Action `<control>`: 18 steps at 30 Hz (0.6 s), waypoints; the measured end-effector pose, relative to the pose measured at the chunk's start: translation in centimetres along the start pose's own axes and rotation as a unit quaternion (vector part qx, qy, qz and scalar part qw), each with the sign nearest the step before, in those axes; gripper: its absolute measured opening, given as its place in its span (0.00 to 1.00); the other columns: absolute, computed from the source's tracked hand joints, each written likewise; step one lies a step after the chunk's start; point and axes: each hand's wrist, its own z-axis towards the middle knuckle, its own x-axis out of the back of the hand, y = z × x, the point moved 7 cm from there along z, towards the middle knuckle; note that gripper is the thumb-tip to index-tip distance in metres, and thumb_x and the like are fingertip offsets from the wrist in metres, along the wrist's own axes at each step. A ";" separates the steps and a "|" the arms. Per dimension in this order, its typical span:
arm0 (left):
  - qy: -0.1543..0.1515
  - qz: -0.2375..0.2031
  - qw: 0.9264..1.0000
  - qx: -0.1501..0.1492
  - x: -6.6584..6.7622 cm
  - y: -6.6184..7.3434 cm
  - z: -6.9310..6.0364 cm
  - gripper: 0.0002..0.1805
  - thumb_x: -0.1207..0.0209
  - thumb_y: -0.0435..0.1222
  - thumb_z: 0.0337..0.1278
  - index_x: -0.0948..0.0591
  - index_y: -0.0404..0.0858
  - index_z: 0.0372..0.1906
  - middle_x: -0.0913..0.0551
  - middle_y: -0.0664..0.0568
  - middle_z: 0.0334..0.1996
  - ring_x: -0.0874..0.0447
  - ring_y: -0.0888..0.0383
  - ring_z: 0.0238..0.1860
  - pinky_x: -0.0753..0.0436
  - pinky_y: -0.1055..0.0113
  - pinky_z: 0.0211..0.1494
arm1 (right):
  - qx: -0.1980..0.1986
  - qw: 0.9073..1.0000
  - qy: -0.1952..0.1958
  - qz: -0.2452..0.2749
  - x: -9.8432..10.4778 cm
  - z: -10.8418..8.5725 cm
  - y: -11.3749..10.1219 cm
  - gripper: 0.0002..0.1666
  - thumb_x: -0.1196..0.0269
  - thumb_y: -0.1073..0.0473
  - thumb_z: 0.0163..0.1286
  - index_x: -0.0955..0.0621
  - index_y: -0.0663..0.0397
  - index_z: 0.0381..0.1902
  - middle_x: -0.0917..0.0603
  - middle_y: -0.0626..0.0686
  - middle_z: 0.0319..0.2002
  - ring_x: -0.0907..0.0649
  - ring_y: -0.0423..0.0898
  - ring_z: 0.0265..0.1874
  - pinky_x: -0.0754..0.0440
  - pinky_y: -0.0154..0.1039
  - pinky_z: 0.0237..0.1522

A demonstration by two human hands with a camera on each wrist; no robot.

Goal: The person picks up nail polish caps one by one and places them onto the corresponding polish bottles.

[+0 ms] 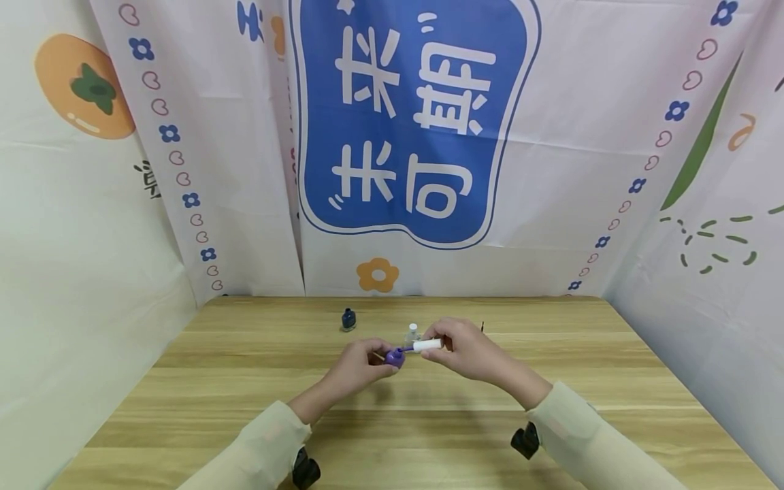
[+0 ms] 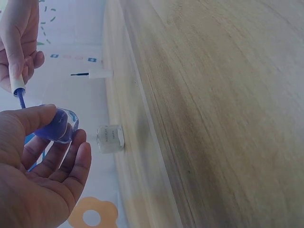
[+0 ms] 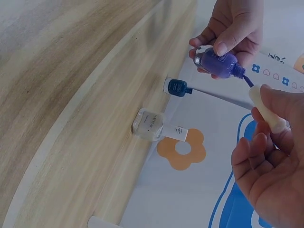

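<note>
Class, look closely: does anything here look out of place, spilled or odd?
The dark blue bottle stands uncapped, while a white cap stands apart on the table, its brush up: odd, as an open bottle may dry out. No spill shows.

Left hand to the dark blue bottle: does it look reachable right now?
Probably not yet: the left hand is holding the purple bottle. Otherwise the way looks free, with nothing visible between that hand and the dark blue bottle farther back on the table.
</note>
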 end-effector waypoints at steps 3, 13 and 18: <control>-0.002 -0.001 1.000 0.000 -0.1 -0.1 0.1 0.10 0.33 0.31 0.57 0.17 0.36 0.44 0.16 0.52 0.37 0.20 0.56 0.36 0.18 0.65 0.38 | 0.001 1.000 0.003 0.007 -0.1 0.0 0.1 0.05 0.32 0.56 0.65 0.18 0.49 0.36 0.24 0.41 0.27 0.29 0.38 0.23 0.30 0.32 0.23; -0.008 -0.008 1.000 -0.006 -0.6 0.0 0.1 0.10 0.34 0.30 0.57 0.17 0.35 0.44 0.16 0.51 0.38 0.18 0.56 0.37 0.17 0.66 0.39 | -0.004 1.000 0.005 0.031 -0.3 0.0 0.0 0.05 0.33 0.56 0.66 0.20 0.47 0.37 0.25 0.45 0.26 0.30 0.38 0.22 0.31 0.32 0.22; -0.009 -0.010 1.000 -0.006 -0.7 0.1 0.2 0.10 0.34 0.30 0.57 0.17 0.35 0.44 0.16 0.50 0.39 0.18 0.57 0.37 0.17 0.66 0.39 | -0.015 0.999 0.001 0.030 -0.4 0.1 0.0 0.05 0.32 0.58 0.65 0.20 0.48 0.36 0.24 0.46 0.26 0.30 0.38 0.22 0.31 0.32 0.21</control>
